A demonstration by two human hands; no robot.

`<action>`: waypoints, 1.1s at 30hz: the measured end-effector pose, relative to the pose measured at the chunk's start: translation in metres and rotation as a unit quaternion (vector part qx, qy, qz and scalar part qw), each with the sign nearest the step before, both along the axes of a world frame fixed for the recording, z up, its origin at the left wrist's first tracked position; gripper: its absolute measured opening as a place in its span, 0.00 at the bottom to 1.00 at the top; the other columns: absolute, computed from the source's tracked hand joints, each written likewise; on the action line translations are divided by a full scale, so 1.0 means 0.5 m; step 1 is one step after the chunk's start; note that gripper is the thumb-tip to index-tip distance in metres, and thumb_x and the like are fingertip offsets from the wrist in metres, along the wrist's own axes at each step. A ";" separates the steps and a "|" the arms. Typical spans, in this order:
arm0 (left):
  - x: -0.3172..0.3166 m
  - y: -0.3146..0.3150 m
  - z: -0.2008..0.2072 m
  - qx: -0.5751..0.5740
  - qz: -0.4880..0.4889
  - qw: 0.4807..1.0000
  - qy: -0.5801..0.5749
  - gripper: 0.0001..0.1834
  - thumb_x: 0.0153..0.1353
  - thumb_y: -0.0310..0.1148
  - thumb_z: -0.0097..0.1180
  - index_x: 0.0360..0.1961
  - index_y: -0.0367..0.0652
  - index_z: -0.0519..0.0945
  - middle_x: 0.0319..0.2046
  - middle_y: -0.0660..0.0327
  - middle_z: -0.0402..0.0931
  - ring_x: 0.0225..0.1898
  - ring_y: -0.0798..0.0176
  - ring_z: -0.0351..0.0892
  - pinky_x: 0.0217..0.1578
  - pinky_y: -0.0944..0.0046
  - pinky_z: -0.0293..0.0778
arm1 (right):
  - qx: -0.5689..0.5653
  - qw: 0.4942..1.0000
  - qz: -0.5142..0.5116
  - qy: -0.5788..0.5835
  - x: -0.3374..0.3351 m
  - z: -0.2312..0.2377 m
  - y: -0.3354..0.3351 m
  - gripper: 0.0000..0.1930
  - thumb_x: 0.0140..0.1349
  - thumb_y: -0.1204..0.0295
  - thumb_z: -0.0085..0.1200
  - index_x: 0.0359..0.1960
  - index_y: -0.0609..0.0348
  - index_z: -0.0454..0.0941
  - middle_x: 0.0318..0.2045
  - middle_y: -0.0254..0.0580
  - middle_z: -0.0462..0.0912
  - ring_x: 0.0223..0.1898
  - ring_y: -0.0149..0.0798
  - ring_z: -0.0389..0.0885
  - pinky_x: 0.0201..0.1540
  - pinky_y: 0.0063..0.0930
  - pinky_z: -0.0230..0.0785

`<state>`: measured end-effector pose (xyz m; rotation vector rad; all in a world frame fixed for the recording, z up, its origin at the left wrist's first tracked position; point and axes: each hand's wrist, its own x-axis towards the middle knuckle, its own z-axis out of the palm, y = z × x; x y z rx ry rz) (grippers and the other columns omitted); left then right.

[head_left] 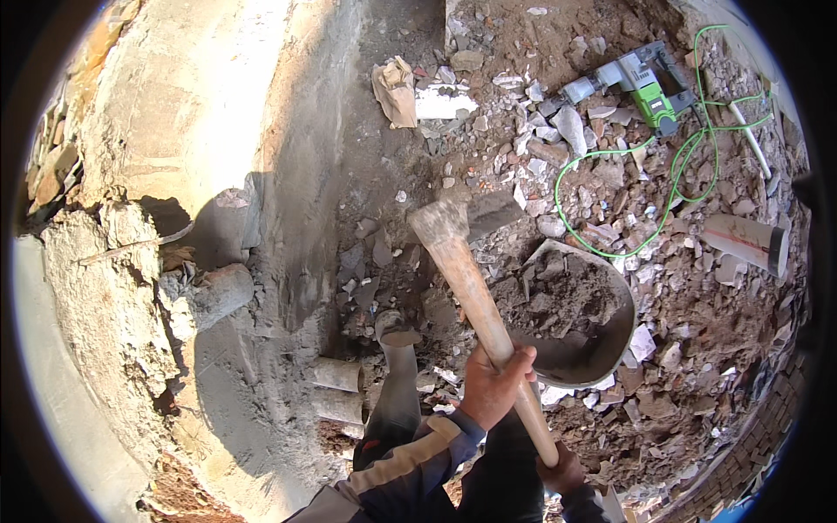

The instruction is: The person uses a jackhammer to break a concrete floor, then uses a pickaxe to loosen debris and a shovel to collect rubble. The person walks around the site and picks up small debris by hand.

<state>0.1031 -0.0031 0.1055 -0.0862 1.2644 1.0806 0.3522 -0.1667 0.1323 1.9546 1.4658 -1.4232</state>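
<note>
Both my hands grip the wooden handle of a hoe [478, 292], slanting from upper left to lower right. My left hand [497, 386] closes round the middle of the handle. My right hand [561, 469] is closed round its lower end. The hoe's head, with a dark metal blade, is above the rubble, up and left of a basin [629, 318]. Dark, loose soil [571, 296] partly fills this basin. The handle passes over the basin's left side and hides part of it.
A green and grey power hammer [641, 87] lies on rubble, its green cord [602, 253] looped nearby. A cylindrical tube [741, 244] lies at right. Two pipe ends [338, 375] jut out beside my boot [399, 349]. A concrete wall [305, 174] borders the left; crumpled brown paper [395, 91] lies beyond.
</note>
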 end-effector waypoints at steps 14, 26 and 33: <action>-0.348 0.133 -0.551 -0.140 -0.174 0.902 0.369 0.13 0.61 0.26 0.53 0.44 0.43 0.64 0.17 0.61 0.68 0.11 0.62 0.70 0.08 0.59 0.68 | 0.012 0.963 -0.184 0.194 -0.565 -0.431 0.115 0.15 0.53 0.70 0.60 0.40 0.65 0.77 0.24 0.48 0.81 0.28 0.46 0.83 0.33 0.38 0.73; -0.334 -0.065 -0.562 -0.259 -0.177 0.944 0.103 0.15 0.55 0.31 0.57 0.41 0.39 0.67 0.27 0.49 0.75 0.22 0.48 0.79 0.18 0.48 0.75 | -0.192 0.907 -0.281 0.249 -0.515 -0.171 0.045 0.14 0.58 0.69 0.59 0.35 0.65 0.69 0.16 0.38 0.75 0.15 0.32 0.75 0.15 0.30 0.66; -0.331 -0.057 -0.431 -0.277 -0.180 0.940 0.082 0.09 0.57 0.25 0.59 0.35 0.38 0.70 0.21 0.55 0.72 0.18 0.57 0.76 0.17 0.53 0.77 | -0.311 0.879 -0.291 0.214 -0.519 -0.080 0.074 0.16 0.60 0.69 0.60 0.39 0.67 0.67 0.19 0.38 0.75 0.15 0.30 0.75 0.14 0.26 0.65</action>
